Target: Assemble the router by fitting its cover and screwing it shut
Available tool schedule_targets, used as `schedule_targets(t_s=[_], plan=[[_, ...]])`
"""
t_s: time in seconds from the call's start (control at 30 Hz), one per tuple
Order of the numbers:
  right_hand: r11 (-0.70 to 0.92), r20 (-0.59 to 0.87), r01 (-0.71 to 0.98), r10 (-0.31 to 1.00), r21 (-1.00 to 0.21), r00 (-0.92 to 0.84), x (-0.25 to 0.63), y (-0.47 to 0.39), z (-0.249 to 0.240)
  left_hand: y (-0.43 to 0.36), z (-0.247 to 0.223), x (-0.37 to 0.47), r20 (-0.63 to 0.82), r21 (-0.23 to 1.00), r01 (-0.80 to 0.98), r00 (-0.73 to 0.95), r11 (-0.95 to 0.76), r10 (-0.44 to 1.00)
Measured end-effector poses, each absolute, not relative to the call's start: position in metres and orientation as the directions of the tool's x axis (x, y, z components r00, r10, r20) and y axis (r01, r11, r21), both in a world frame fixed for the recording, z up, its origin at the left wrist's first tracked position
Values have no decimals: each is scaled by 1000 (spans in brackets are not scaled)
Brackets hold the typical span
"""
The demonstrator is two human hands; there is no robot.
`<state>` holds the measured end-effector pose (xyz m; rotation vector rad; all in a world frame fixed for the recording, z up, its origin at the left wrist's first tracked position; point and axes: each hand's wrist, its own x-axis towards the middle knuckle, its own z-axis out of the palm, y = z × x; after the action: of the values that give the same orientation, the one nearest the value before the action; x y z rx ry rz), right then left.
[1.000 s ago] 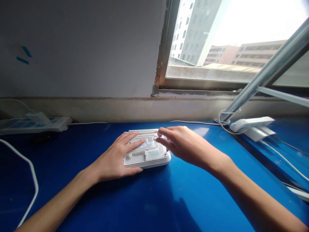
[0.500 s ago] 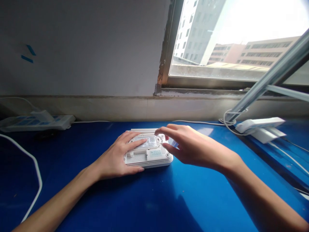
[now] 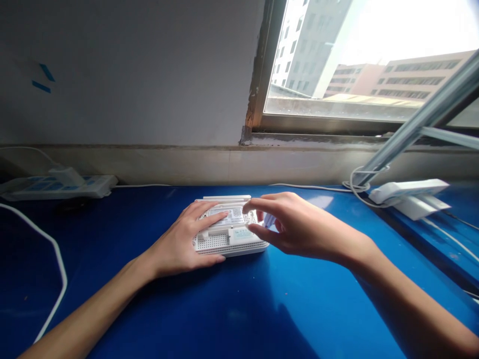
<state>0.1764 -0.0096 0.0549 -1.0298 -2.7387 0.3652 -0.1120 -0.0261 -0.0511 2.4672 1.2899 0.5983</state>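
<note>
A white router-like box with a perforated face, printed labels and a raised panel lies flat on the blue table. My left hand grips its left end, fingers spread over the labelled face and thumb along the front side. At the right part of that face, a thin white cable curves in a small loop. My right hand is curled there, with forefinger and thumb tips on either side of the loop and seemingly touching it. Its other fingers are partly hidden behind the thumb and forefinger.
White power strips stand at the left and the right, with plugs and cables. A metal post slants up at the right, wrapped in white cable. A thick white cable runs along the table's left side.
My right thumb and forefinger have shifted slightly around the loop, and the thumb now lies nearer to it. My left hand keeps its hold; the view has shifted slightly.
</note>
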Motion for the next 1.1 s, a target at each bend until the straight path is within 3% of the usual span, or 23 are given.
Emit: schedule_targets(t_s=[0.27, 0.47, 0.7, 0.9, 1.1], plan=[[761, 128, 549, 618, -346, -776, 181, -7, 56, -28, -52, -113, 248, 480, 691, 484, -540, 839], [739, 110, 599, 653, -309, -749, 176, -4, 56, -27, -54, -114, 257, 465, 689, 495, -556, 830], [785, 164, 542, 602, -300, -781, 183, -7, 59, -27, -53, -114, 248, 449, 695, 507, -561, 826], [749, 147, 611, 655, -258, -741, 177, -6, 57, -27, -52, -113, 252, 456, 693, 501, -558, 828], [801, 168, 520, 580, -298, -797, 183, -6, 60, -28, -53, -115, 252, 454, 692, 505, -561, 826]])
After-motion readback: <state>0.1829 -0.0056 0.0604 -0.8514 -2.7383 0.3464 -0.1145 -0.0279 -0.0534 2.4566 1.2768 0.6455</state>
